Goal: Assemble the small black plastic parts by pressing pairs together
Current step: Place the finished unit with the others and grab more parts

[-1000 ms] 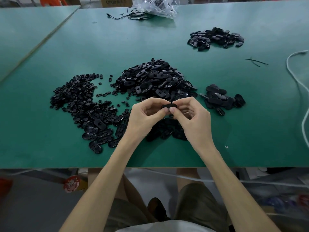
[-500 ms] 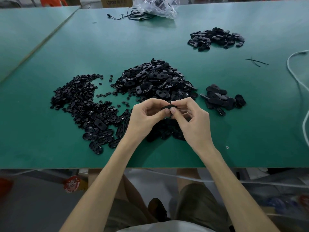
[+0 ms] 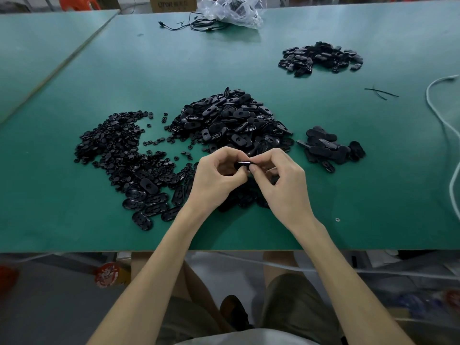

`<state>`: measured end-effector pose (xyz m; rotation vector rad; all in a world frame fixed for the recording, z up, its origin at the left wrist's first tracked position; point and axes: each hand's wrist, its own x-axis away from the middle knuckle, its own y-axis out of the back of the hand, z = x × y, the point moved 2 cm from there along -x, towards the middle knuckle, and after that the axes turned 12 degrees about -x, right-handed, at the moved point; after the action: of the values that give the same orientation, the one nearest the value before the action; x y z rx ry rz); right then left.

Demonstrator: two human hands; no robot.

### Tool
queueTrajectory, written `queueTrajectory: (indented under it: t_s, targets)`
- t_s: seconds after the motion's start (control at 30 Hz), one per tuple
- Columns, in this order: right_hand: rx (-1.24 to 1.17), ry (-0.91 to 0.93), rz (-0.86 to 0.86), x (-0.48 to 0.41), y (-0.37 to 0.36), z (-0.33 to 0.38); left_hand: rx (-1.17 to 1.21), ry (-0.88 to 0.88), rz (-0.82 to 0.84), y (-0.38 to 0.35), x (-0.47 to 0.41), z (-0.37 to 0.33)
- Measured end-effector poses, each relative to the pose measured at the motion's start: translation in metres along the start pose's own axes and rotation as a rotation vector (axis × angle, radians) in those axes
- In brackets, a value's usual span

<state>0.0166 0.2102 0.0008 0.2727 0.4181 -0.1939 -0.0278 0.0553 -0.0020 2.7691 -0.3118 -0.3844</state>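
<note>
Green table (image 3: 249,241) edge near hands (image 3: 216,181) (image 3: 286,188) pinching black part (image 3: 243,164).

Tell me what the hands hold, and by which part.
One small black part, pinched between both hands: the left hand grips its left end, the right hand its right end.

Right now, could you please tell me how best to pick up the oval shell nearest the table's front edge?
Pinch the shell across its width from above, approaching from the front-left: it lies flat, with bare table on that side only.
</note>
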Motion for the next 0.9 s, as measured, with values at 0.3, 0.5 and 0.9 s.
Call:
queueTrajectory:
  t_s: [0.3,0.5,0.9]
  targets:
    - [0.024,-0.012,0.004,-0.001,-0.0016,-0.0001,-0.016,0.007,-0.02,0.0012,-0.0009,0.0014]
    - [-0.011,-0.012,-0.058,-0.0008,0.0019,0.0006,0.111,0.014,0.003,0.0028,-0.0012,0.0028]
    - [-0.016,0.015,-0.027,0.0003,-0.0003,0.0035,0.036,0.0,-0.036,0.0035,-0.0013,0.0059]
